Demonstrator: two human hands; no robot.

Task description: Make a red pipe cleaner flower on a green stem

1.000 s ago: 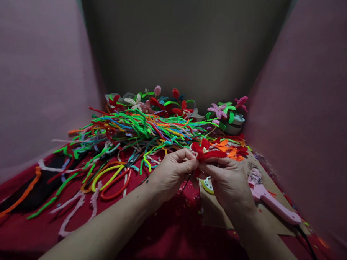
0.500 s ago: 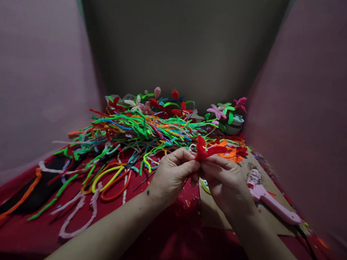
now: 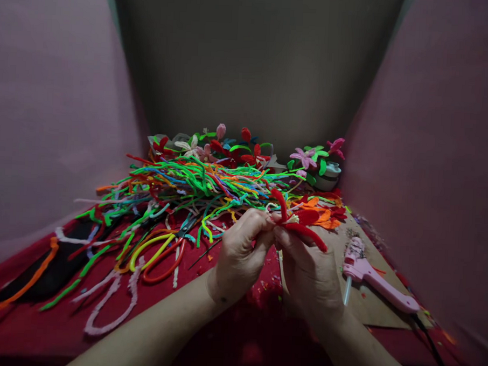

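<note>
The left hand [image 3: 243,253] and right hand [image 3: 312,280] are pinching the red flower [image 3: 307,216] at its base above the surface [image 3: 51,336], fingers closed, apparently securing its petals [image 3: 309,235], while the next move is likely calling for steady pressure.

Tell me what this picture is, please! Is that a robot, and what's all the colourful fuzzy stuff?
No robot here, just a person's two bare hands. The camera sits on that person's head, so we look forward and down past their arms. The left hand and right hand hold a red fuzzy flower near its base. On the red cloth lies a heap of fuzzy craft sticks in many colours, with scissors nearer to us. On the right, a pink glue gun rests on cardboard. More fuzzy flowers stand at the back.
</note>
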